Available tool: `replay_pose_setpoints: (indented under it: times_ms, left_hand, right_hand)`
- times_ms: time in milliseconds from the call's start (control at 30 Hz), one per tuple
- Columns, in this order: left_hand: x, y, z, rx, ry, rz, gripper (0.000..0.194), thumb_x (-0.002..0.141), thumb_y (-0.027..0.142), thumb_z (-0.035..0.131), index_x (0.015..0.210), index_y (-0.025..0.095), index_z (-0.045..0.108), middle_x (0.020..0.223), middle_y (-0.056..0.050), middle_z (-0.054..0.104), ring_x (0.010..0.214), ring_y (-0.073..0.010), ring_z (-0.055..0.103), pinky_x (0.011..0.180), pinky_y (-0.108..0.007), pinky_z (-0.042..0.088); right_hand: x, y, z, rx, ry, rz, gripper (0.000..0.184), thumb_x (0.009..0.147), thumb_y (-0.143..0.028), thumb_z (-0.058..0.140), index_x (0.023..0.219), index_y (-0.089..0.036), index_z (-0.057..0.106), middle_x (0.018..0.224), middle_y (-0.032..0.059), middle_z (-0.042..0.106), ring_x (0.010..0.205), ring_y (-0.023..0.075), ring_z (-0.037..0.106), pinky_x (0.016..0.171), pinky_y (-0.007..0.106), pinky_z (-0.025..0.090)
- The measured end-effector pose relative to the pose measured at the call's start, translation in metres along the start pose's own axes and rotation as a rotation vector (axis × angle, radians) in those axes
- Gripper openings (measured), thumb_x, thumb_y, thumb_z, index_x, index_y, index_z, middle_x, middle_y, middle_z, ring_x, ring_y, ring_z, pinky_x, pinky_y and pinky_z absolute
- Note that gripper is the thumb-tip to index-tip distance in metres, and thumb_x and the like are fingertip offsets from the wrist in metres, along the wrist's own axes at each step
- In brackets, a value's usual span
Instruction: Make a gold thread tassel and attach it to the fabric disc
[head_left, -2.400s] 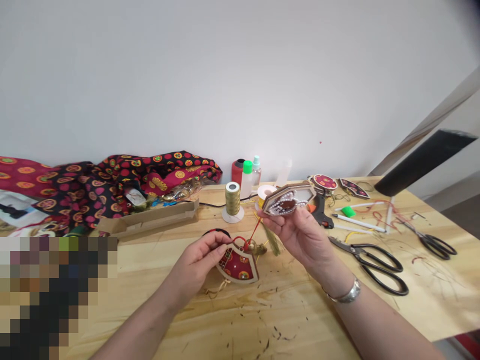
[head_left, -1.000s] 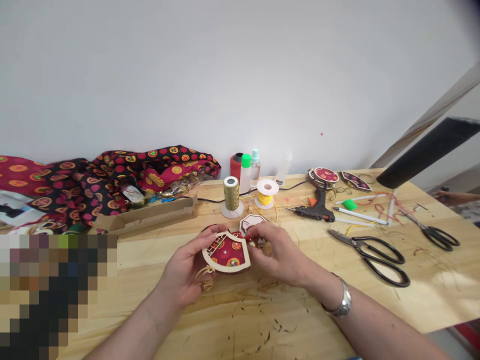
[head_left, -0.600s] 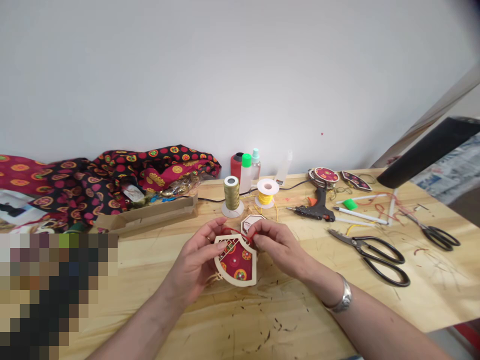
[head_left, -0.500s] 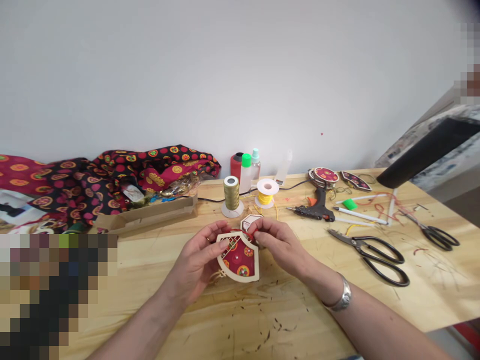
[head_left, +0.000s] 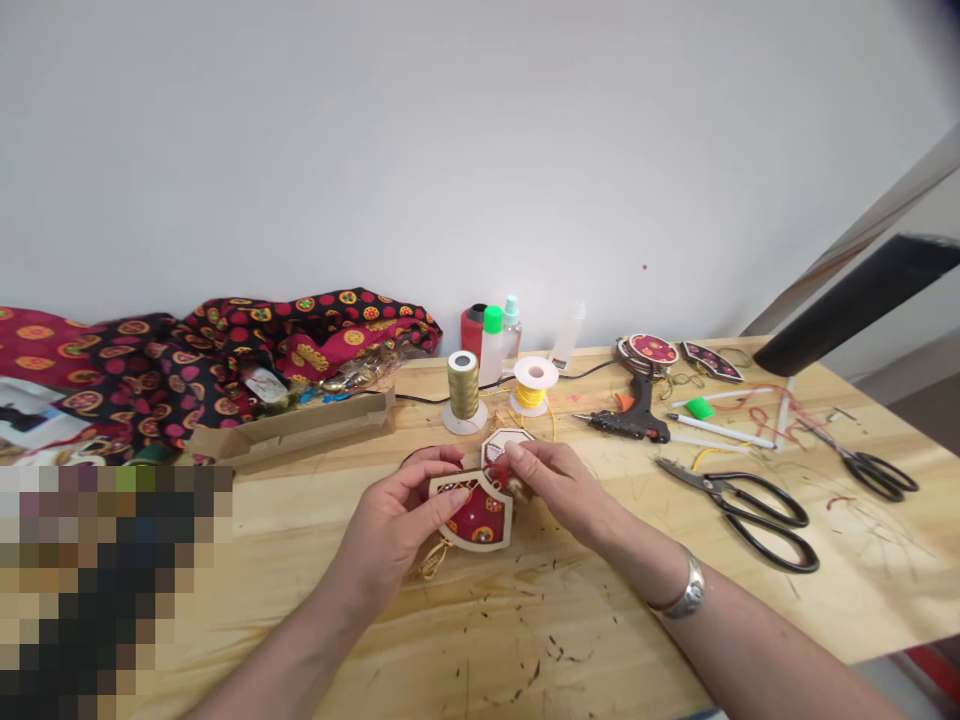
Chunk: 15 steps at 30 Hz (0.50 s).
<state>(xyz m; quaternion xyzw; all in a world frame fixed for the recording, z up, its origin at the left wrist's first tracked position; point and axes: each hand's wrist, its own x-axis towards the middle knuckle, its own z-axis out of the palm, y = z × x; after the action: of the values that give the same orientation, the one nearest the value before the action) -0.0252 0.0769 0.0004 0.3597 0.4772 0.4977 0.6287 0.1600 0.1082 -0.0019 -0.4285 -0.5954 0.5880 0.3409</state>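
My left hand (head_left: 397, 525) is closed on a fan-shaped ornament (head_left: 480, 522) with a pale wooden frame, dark red patterned cloth and small pearl-like beads. Its thumb lies over the lattice corner of the frame. A beige cord loop (head_left: 433, 560) hangs below the ornament's left side. At the upper right edge, my right hand (head_left: 566, 490) pinches by the red cord (head_left: 495, 474); its fingertips are partly hidden. Just behind lies an octagonal wooden ornament (head_left: 504, 440), half covered by the right hand. Something gold-coloured shows under the right fingers.
Behind the hands stand a gold thread spool (head_left: 463, 390), a yellow cord spool (head_left: 534, 385) and a green-capped bottle (head_left: 492, 350). To the right lie a glue gun (head_left: 634, 415), large scissors (head_left: 750, 515) and smaller scissors (head_left: 874, 477). A cardboard box (head_left: 300, 435) and patterned cloth (head_left: 225, 340) are at left.
My right hand has put the octagonal ornament down on the table and come to the red cord. Over the last half second the fan-shaped ornament tilts slightly and the right thumb shifts upward.
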Motion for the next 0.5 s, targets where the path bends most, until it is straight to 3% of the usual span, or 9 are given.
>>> replay_pose_setpoints:
  times_ms: [167,233,333,400,500]
  left_hand:
    - [-0.001,-0.002,0.000,0.119,0.001,0.066,0.013,0.062,0.015,0.078,0.075,0.013,0.075,0.109,-0.010,0.063,0.100,-0.0238,0.060,0.077,-0.026,0.055]
    - [-0.001,-0.001,0.001,0.074,0.012,0.007,0.019,0.062,0.016,0.079,0.081,0.013,0.075,0.106,-0.010,0.067,0.092,-0.0234,0.065,0.075,-0.028,0.056]
    - [0.000,0.001,0.003,-0.062,0.016,-0.106,0.028,0.064,0.017,0.078,0.091,0.012,0.073,0.085,-0.010,0.074,0.073,-0.0223,0.070,0.068,-0.031,0.058]
    - [0.001,0.004,0.003,-0.112,0.052,-0.159,0.022,0.066,0.014,0.075,0.087,0.009,0.072,0.073,-0.009,0.074,0.062,-0.0204,0.070,0.059,-0.029,0.058]
    - [0.004,0.006,0.001,-0.138,0.168,-0.228,0.011,0.070,0.009,0.068,0.081,0.010,0.069,0.067,-0.006,0.073,0.050,-0.0163,0.066,0.039,-0.021,0.053]
  right_hand:
    - [0.000,0.002,0.002,0.094,-0.035,0.026,0.035,0.071,-0.048,0.068,0.068,-0.014,0.064,0.065,0.0002,0.056,0.060,0.0109,0.046,0.055,0.024,0.038]
    - [0.001,0.003,0.003,0.177,0.028,-0.002,0.030,0.070,-0.044,0.071,0.068,-0.015,0.066,0.070,0.0017,0.060,0.063,0.0117,0.050,0.060,0.026,0.042]
    - [0.001,0.001,0.001,0.233,0.151,-0.086,0.022,0.072,-0.040,0.070,0.069,-0.018,0.069,0.082,0.0030,0.064,0.073,0.0135,0.055,0.068,0.028,0.045]
    - [0.001,-0.002,-0.003,0.225,0.224,-0.172,0.017,0.072,-0.036,0.070,0.068,-0.020,0.070,0.082,0.0022,0.064,0.077,0.0141,0.056,0.072,0.028,0.046]
    - [-0.001,-0.005,-0.007,0.293,0.241,-0.209,0.016,0.073,-0.036,0.071,0.071,-0.021,0.070,0.073,0.0015,0.064,0.068,0.0130,0.056,0.067,0.027,0.047]
